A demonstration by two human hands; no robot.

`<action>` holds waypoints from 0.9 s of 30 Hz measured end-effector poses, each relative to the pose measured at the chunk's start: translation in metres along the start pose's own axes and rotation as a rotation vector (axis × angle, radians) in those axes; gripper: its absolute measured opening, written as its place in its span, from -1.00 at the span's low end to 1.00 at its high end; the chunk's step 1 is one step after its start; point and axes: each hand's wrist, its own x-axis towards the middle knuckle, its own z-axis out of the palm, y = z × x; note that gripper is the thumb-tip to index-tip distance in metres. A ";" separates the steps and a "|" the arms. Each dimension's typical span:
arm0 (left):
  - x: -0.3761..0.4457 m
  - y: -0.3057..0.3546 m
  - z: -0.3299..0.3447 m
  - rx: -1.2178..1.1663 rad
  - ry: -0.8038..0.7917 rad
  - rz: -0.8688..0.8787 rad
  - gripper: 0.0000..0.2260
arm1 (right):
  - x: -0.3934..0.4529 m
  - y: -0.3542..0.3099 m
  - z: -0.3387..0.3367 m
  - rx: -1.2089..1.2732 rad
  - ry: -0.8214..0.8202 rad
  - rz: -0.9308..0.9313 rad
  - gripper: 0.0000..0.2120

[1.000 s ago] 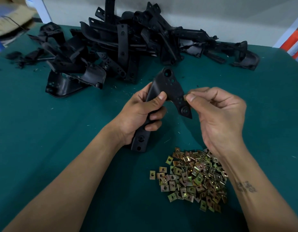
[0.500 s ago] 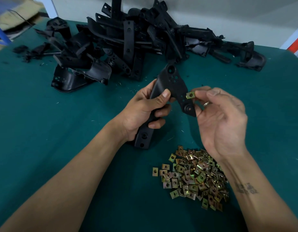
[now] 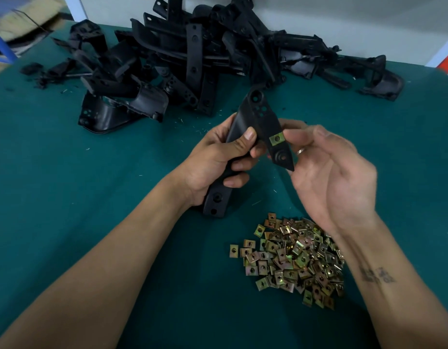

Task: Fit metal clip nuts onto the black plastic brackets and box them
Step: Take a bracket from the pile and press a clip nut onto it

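Bracket (image 3: 259,117), black plastic with several holes, is held up above the green table (image 3: 67,172), in front of the person. The left hand (image 3: 218,157) grips its long lower arm, fingers curled round it and thumb pressed on the front. One metal clip nut (image 3: 277,139) sits on the edge of the bracket's shorter arm. The right hand (image 3: 328,172) is palm up beside it, thumb tip touching the clip's right side, the other fingers loosely bent behind the bracket; whether they pinch the clip cannot be told. A ring shows on one right finger. Dark writing on the right forearm is too blurred to read. A loose heap of clip nuts (image 3: 293,258) lies on the table near the right wrist. A pile of black brackets (image 3: 192,59) lies at the far side. No box shows.
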 end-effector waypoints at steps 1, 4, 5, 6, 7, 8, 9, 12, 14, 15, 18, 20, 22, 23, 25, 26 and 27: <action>0.000 0.000 0.000 0.007 0.019 -0.010 -0.89 | 0.001 0.000 -0.003 -0.011 -0.022 0.016 -0.68; 0.001 -0.001 -0.001 0.026 0.109 -0.063 -0.98 | 0.002 0.002 -0.011 -0.236 0.086 0.015 -0.75; 0.001 -0.002 -0.001 0.030 0.138 -0.089 -0.98 | 0.002 0.005 -0.013 -0.364 0.161 -0.014 -0.74; 0.002 -0.002 -0.002 0.027 0.160 -0.115 -0.97 | 0.001 0.006 -0.015 -0.510 0.220 -0.066 -0.72; 0.002 -0.002 -0.002 0.010 0.173 -0.135 -0.96 | 0.000 0.007 -0.017 -0.663 0.222 -0.122 -0.71; 0.003 -0.001 -0.003 -0.017 0.181 -0.152 -0.95 | -0.003 0.006 -0.020 -0.803 0.163 -0.159 -0.70; 0.003 0.000 -0.004 -0.047 0.185 -0.171 -0.94 | -0.007 0.003 -0.022 -0.906 0.052 -0.156 -0.71; 0.005 0.001 -0.006 -0.121 0.179 -0.244 -0.92 | -0.015 -0.011 -0.029 -1.086 -0.298 0.059 -0.84; 0.006 0.002 -0.007 -0.156 0.174 -0.277 -0.91 | -0.017 -0.016 -0.033 -1.170 -0.380 0.161 -0.87; 0.006 0.002 -0.008 -0.162 0.172 -0.286 -0.91 | -0.017 -0.016 -0.033 -1.194 -0.385 0.197 -0.85; 0.005 0.002 -0.009 -0.148 0.168 -0.292 -0.90 | -0.017 -0.013 -0.031 -1.215 -0.381 0.247 -0.84; 0.005 0.001 -0.009 -0.136 0.167 -0.293 -0.89 | -0.017 -0.011 -0.028 -1.222 -0.378 0.262 -0.84; 0.005 0.000 -0.009 -0.129 0.164 -0.293 -0.89 | -0.018 -0.011 -0.025 -1.245 -0.384 0.269 -0.85; 0.005 0.000 -0.009 -0.128 0.161 -0.293 -0.89 | -0.018 -0.010 -0.023 -1.256 -0.390 0.270 -0.86; 0.005 0.000 -0.009 -0.127 0.153 -0.297 -0.89 | -0.019 -0.010 -0.019 -1.283 -0.411 0.274 -0.88; 0.004 0.000 -0.009 -0.124 0.148 -0.299 -0.89 | -0.019 -0.010 -0.018 -1.295 -0.426 0.276 -0.88; 0.004 0.000 -0.009 -0.121 0.145 -0.298 -0.88 | -0.019 -0.009 -0.016 -1.308 -0.439 0.273 -0.88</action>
